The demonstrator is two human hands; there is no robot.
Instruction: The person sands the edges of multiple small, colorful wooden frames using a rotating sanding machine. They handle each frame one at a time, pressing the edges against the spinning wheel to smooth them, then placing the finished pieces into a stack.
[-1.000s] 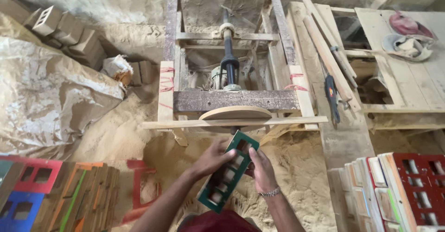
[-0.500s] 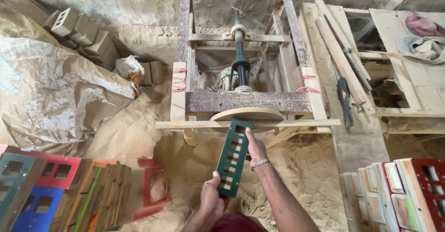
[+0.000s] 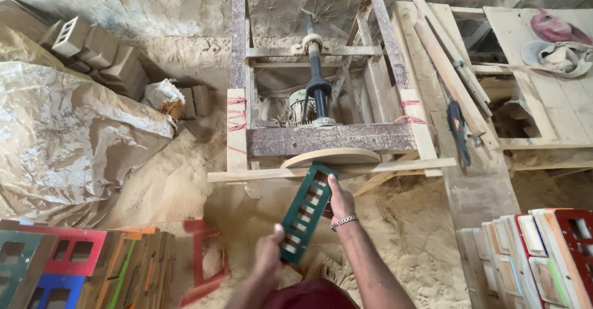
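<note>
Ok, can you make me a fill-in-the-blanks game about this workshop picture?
1. Both hands hold a long frame painted ____.
2. The right hand has a ____ around its wrist.
3. The left hand grips the frame's ____ end.
4. The ground under the wooden machine is covered in ____.

Missing words: green; bracelet; lower; sawdust

The green wooden frame (image 3: 306, 212), a long ladder-like piece with a row of rectangular openings, slants between my hands: its lower end in my left fingers, its upper end beside my right fingertips, dusty, tilted up-right.
</note>
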